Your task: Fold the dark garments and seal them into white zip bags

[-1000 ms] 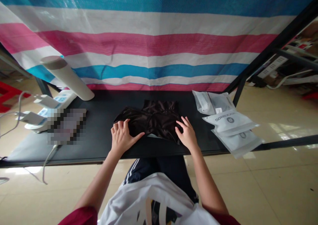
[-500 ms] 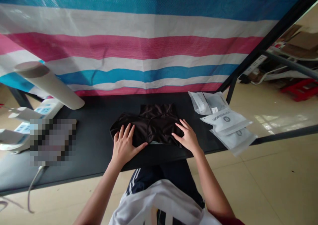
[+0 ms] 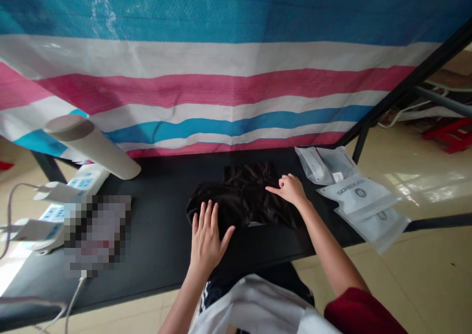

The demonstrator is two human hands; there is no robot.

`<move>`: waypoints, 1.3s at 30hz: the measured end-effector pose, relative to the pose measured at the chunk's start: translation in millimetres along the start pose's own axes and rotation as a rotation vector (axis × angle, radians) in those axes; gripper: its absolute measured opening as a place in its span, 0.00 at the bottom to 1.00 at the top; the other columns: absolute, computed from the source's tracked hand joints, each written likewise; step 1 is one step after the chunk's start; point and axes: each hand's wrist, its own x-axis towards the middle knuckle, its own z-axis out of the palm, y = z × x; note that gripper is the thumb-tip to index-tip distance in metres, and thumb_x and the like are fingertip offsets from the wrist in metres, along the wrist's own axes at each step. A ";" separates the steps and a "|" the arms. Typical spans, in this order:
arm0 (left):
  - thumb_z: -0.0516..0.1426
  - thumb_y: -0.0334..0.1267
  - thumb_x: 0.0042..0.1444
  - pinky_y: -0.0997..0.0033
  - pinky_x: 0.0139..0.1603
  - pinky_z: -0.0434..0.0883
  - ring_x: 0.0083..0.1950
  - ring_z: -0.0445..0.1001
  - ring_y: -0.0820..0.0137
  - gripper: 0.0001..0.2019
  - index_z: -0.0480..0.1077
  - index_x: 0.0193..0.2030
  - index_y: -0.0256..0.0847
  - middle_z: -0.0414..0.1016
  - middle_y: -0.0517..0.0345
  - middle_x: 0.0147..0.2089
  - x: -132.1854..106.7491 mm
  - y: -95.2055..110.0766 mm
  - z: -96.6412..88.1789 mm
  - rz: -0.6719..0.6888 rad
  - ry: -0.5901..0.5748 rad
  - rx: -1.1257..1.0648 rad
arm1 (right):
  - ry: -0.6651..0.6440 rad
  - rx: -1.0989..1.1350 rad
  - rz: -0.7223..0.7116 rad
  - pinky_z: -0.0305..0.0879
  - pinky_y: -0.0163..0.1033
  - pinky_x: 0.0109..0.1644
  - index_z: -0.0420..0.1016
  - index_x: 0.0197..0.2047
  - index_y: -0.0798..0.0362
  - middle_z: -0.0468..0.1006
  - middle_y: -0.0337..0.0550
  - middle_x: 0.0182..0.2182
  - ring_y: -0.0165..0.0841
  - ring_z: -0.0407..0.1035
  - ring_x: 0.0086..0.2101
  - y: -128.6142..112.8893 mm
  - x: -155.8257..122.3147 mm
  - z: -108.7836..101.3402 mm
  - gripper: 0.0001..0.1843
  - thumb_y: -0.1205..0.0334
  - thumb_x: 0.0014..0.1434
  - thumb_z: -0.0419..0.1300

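Note:
A dark, shiny piece of fabric [image 3: 254, 196], loosely folded and wrinkled, lies on the black table; I cannot tell what kind of garment it is. Its narrower part points away from me, and a sliver of something pale shows under its near edge. My left hand [image 3: 206, 233] rests flat on the fabric's near left part, fingers stretched and thumb out to the side. Over the fabric's right side is my right hand [image 3: 291, 190], its fingers curled in and its thumb pointing left. Nothing shows in that hand.
Several printed translucent plastic bags [image 3: 359, 194] lie at the right, some overhanging the table [image 3: 158, 245]. At the left are a white cylinder [image 3: 99, 149], a power strip [image 3: 86, 181] with plugged-in chargers, and a blurred-out device [image 3: 99, 230] on a cable. A striped sheet [image 3: 221, 88] hangs behind.
My right hand has shifted from the fabric's right edge farther up, and its spread fingers have curled in. My left hand stays flat on the fabric. The whole view has shifted.

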 end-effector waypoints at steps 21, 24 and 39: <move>0.51 0.56 0.62 0.48 0.72 0.54 0.74 0.50 0.50 0.30 0.62 0.64 0.37 0.60 0.41 0.69 7.1 -4.4 2.8 -0.387 0.214 0.000 | 0.023 0.113 -0.196 0.49 0.40 0.37 0.57 0.15 0.52 0.67 0.39 0.19 0.32 0.64 0.27 8.1 5.0 11.9 0.33 0.35 0.57 0.59; 0.50 0.56 0.62 0.48 0.71 0.53 0.73 0.51 0.50 0.31 0.62 0.64 0.36 0.59 0.41 0.69 8.0 -3.9 4.1 -0.391 0.208 0.023 | 0.020 0.104 -0.197 0.49 0.39 0.37 0.59 0.15 0.52 0.69 0.40 0.20 0.32 0.64 0.27 7.8 5.2 10.7 0.33 0.36 0.58 0.59; 0.51 0.55 0.62 0.47 0.70 0.55 0.72 0.52 0.47 0.30 0.63 0.64 0.35 0.59 0.39 0.68 5.2 -8.7 7.3 -0.374 0.201 0.075 | 0.036 0.344 -0.153 0.50 0.38 0.32 0.60 0.16 0.51 0.68 0.41 0.18 0.30 0.61 0.22 15.1 3.2 5.7 0.31 0.41 0.64 0.52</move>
